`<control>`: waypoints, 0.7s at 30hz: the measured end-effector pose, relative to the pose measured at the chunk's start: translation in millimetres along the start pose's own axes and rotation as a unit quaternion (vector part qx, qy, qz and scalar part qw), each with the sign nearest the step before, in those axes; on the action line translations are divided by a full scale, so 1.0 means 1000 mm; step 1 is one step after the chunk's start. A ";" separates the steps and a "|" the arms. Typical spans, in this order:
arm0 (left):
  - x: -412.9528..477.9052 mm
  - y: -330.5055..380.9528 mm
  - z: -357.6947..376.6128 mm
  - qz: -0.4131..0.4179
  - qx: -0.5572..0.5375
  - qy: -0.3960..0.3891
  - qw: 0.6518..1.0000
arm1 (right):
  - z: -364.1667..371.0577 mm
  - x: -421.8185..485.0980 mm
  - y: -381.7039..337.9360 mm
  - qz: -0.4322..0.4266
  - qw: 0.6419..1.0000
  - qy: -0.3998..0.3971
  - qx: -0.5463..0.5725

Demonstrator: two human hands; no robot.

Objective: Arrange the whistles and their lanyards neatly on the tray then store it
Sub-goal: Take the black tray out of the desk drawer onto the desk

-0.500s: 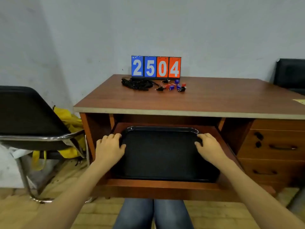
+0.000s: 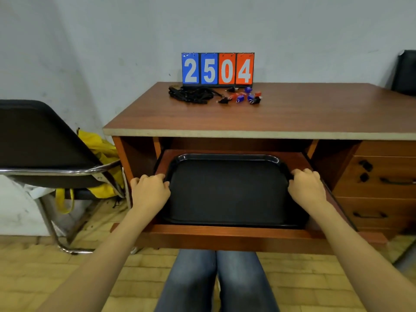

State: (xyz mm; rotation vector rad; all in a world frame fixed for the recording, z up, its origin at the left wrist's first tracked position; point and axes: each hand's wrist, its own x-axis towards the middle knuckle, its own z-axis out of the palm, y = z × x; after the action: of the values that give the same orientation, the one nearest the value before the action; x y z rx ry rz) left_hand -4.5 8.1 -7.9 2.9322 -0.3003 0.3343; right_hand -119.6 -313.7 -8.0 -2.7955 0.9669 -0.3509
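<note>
Fingers (image 2: 157, 177) of the left hand (image 2: 149, 191) curl over the nine o'clock rim of the black rectangular plastic tray (image 2: 225, 156); the right hand (image 2: 307, 188) grips the three o'clock rim. It lies in the brown wooden pull-out shelf (image 2: 225, 234). Fetching it seems the step in hand; next, a level lift to the wooden desktop (image 2: 292, 113), where red, blue and black whistles (image 2: 245, 96) and tangled black lanyards (image 2: 191, 95) wait at twelve o'clock.
</note>
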 end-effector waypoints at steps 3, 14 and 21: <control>-0.001 0.000 0.001 -0.003 -0.012 -0.001 1.000 | 0.000 0.003 0.003 0.011 1.000 -0.010 0.023; -0.007 0.006 -0.007 -0.060 -0.076 -0.068 0.993 | -0.006 -0.001 0.004 0.049 0.995 -0.025 0.080; -0.010 0.005 -0.001 -0.093 -0.158 -0.038 0.982 | -0.007 -0.013 0.010 0.051 0.985 0.014 0.167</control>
State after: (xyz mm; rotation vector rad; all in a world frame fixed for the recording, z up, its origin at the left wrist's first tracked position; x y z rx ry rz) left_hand -15.0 5.6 -8.8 2.6358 -0.0767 0.1332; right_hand -137.5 -313.4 -5.4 -2.4370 0.9537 -0.4903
